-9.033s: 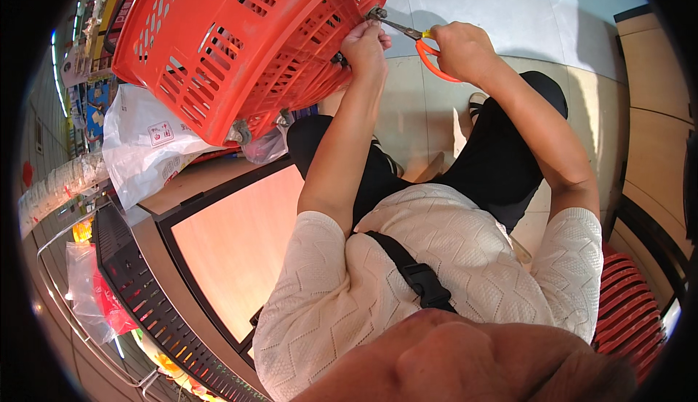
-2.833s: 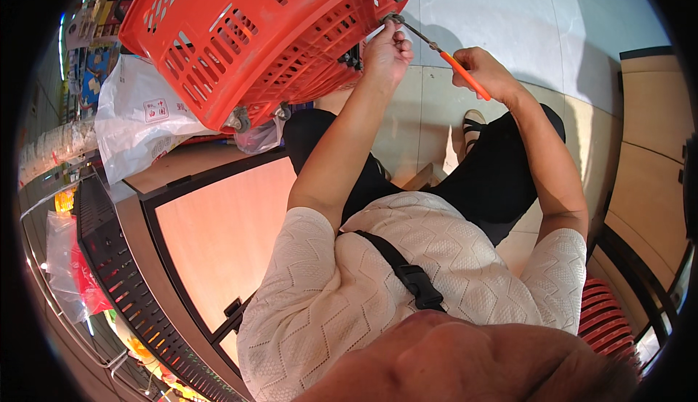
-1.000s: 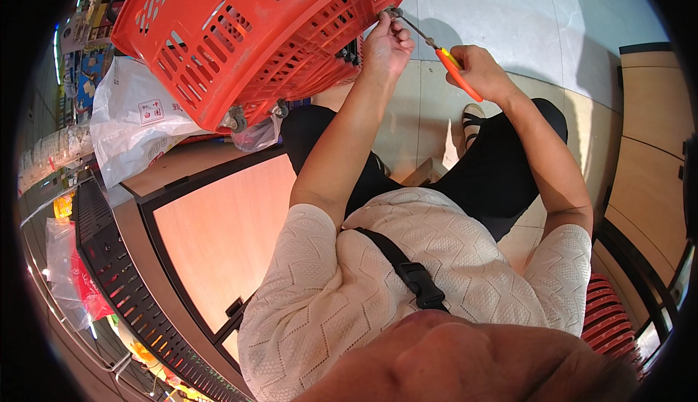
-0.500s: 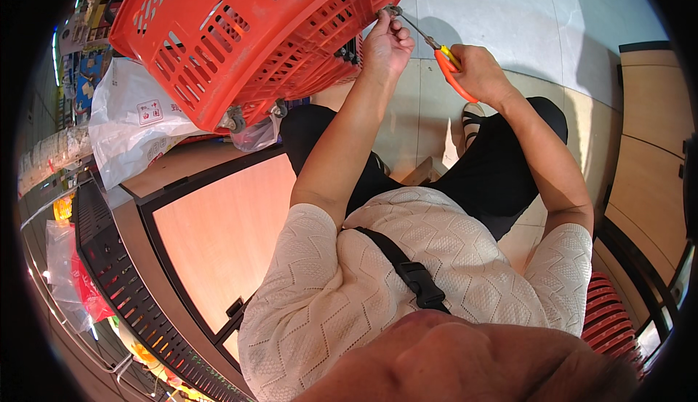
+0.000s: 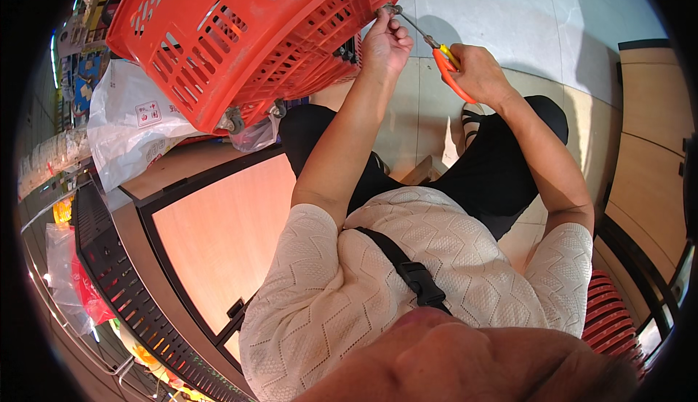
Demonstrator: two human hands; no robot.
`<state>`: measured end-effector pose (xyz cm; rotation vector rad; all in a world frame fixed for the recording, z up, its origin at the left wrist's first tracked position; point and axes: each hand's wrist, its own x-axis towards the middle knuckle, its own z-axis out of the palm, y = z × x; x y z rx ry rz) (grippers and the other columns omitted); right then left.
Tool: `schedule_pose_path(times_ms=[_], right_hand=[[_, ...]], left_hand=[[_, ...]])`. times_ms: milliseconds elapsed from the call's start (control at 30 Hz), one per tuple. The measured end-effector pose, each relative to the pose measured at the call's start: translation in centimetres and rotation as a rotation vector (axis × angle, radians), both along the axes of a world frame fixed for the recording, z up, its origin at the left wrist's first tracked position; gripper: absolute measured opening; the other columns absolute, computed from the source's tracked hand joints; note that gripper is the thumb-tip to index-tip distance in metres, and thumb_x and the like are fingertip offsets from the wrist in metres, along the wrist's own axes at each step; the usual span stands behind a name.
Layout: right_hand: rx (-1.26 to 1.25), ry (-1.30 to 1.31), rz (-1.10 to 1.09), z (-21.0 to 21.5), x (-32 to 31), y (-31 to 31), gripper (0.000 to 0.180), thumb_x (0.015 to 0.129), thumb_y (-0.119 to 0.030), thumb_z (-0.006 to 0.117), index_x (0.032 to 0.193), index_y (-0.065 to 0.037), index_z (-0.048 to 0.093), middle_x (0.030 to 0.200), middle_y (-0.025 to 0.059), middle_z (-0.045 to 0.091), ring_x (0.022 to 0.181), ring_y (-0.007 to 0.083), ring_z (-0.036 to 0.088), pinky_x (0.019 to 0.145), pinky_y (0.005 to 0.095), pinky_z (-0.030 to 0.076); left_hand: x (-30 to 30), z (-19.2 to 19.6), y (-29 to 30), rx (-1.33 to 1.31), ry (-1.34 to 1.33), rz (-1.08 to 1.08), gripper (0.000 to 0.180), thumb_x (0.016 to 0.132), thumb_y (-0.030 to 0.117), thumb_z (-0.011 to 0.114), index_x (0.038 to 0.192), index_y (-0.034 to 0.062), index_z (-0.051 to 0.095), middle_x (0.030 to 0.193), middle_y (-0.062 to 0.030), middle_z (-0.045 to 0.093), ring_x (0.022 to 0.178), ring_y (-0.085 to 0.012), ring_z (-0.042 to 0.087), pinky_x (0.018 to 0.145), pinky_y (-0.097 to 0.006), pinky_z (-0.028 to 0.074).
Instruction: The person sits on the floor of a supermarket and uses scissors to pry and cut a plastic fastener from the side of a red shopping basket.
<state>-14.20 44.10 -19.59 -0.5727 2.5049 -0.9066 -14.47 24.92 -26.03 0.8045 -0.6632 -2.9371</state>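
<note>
Here's the metal fitting (image 5: 395,10), at the base edge of the tipped red basket (image 5: 240,67) — pliers (image 5: 434,42) tips right there, bite too small to judge. Left hand (image 5: 387,46) pinches the fitting; right hand (image 5: 474,75) wraps the handles. A loose bite could slip — nipping those fingertips.

Basket (image 5: 247,71) left of pliers (image 5: 440,64); plastic bag (image 5: 125,122) partly behind basket; cabinet (image 5: 647,147) far right.
</note>
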Motion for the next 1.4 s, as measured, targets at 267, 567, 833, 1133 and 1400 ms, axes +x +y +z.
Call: schedule_pose_path(times_ms=[267,567,833,1133,1400], right_hand=[[0.048,-0.001,0.035,-0.3,-0.2,0.1,0.033,0.081,-0.031,0.058,0.073,0.001,0.058,0.065,0.0195,0.058,0.064,0.0364,0.056,0.063,0.0416,0.046],[-0.019,-0.066,0.019,-0.5,-0.1,0.2,0.03,0.079,-0.026,0.059,0.072,0.003,0.056,0.062,0.0188,0.055,0.059,0.033,0.051,0.06,0.0403,0.043],[-0.032,-0.034,0.001,-0.7,0.0,0.0,0.023,0.078,-0.019,0.061,0.074,0.003,0.055,0.06,0.0165,0.054,0.053,0.0283,0.048,0.056,0.0383,0.042],[0.21,0.107,0.055,-0.1,-0.1,0.0,0.017,0.077,-0.017,0.062,0.085,-0.003,0.06,0.076,0.0176,0.064,0.074,0.0359,0.063,0.068,0.0425,0.051],[0.006,-0.017,0.017,-1.0,-0.1,-0.2,0.019,0.08,-0.019,0.064,0.079,0.0,0.059,0.068,0.0157,0.062,0.064,0.0317,0.059,0.063,0.0391,0.048]], left_hand=[[0.1,0.1,0.0,0.004,0.026,0.013,0.028,0.095,0.033,0.053,0.086,0.0066,0.052,0.069,0.0005,0.046,0.058,-0.0132,0.042,0.052,-0.026,0.035],[0.1,-0.1,0.1,0.01,0.016,0.018,0.028,0.095,0.033,0.053,0.087,0.0063,0.053,0.068,0.0008,0.045,0.057,-0.0129,0.042,0.052,-0.026,0.035],[0.1,0.1,0.1,0.001,0.023,0.015,0.028,0.095,0.033,0.054,0.086,0.0063,0.053,0.068,0.001,0.046,0.057,-0.0128,0.042,0.052,-0.026,0.035],[0.2,-0.1,0.1,-0.01,0.038,0.012,0.029,0.094,0.034,0.055,0.086,0.0065,0.053,0.068,0.0011,0.046,0.057,-0.0128,0.042,0.052,-0.026,0.035],[0.2,-0.1,0.1,-0.02,0.039,0.014,0.028,0.095,0.034,0.054,0.086,0.0073,0.052,0.069,0.0008,0.046,0.057,-0.0131,0.042,0.052,-0.026,0.034]])
